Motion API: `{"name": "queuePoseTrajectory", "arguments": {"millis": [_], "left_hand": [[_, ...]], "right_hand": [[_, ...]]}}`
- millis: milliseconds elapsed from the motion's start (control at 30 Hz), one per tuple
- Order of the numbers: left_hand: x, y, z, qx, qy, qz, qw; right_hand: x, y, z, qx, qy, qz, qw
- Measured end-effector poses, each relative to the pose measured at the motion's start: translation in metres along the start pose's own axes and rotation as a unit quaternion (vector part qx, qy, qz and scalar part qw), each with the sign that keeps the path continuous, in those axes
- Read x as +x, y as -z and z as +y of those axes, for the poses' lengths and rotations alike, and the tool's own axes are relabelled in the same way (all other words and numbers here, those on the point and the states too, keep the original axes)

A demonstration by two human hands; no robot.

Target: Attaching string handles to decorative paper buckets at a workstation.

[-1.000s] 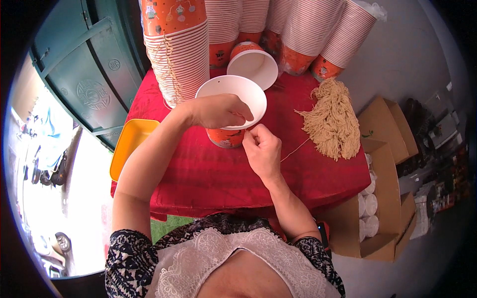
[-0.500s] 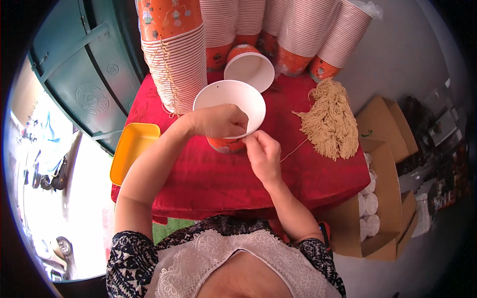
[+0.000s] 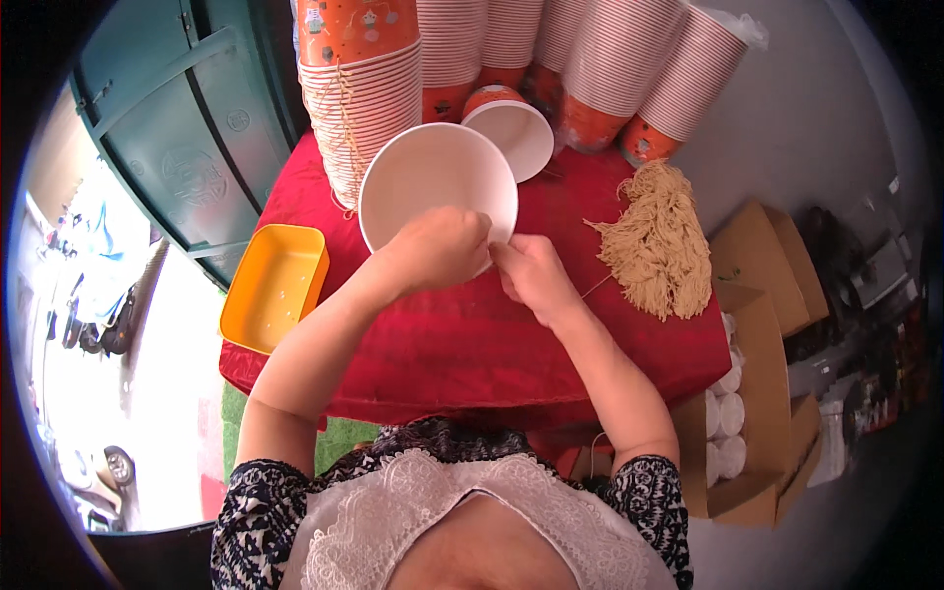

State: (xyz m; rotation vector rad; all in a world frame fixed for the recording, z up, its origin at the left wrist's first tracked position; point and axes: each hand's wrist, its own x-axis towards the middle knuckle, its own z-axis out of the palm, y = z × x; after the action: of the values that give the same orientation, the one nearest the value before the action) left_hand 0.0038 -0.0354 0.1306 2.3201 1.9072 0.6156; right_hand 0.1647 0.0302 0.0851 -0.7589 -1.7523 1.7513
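Observation:
A large white-lined paper bucket (image 3: 428,167) tilts its opening toward me. My left hand (image 3: 444,246) reaches over its near edge, fingers curled closed inside by the right-hand rim; what they grip is hidden. Just outside that rim, my right hand (image 3: 531,273) pinches closed, its fingertips almost meeting those of the left. A thin beige cord (image 3: 596,287) runs from behind my right wrist to a heap of beige cords (image 3: 657,246) on the table's right side.
Tall stacks of orange and white paper buckets (image 3: 369,118) line the back of the red-covered table (image 3: 442,359). A second bucket (image 3: 516,138) lies on its side behind mine. At left sits a yellow tray (image 3: 258,315); an open cardboard box (image 3: 767,393) stands right of the table.
The bucket has tipped toward me, showing more of its inside. Both hands stay at its right rim, and my right hand has risen slightly. The view has shifted a little.

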Motion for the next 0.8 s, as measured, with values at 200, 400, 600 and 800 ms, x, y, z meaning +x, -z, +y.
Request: {"name": "queuePoseTrajectory", "arguments": {"millis": [200,400,600,800], "left_hand": [[0.011,-0.043,-0.026,0.093,0.078,0.012,0.993],[0.007,-0.070,-0.021,0.078,0.101,0.043,0.991],[0.002,-0.092,-0.030,0.022,0.112,-0.005,0.993],[0.003,-0.108,-0.033,-0.069,0.082,0.122,0.987]], "right_hand": [[0.046,0.014,0.027,-0.005,-0.003,-0.050,0.999],[0.056,0.018,0.041,-0.128,-0.037,-0.030,0.991],[0.055,0.013,0.046,-0.445,-0.045,0.036,0.894],[0.050,0.011,0.039,-0.506,-0.074,0.060,0.857]]}}
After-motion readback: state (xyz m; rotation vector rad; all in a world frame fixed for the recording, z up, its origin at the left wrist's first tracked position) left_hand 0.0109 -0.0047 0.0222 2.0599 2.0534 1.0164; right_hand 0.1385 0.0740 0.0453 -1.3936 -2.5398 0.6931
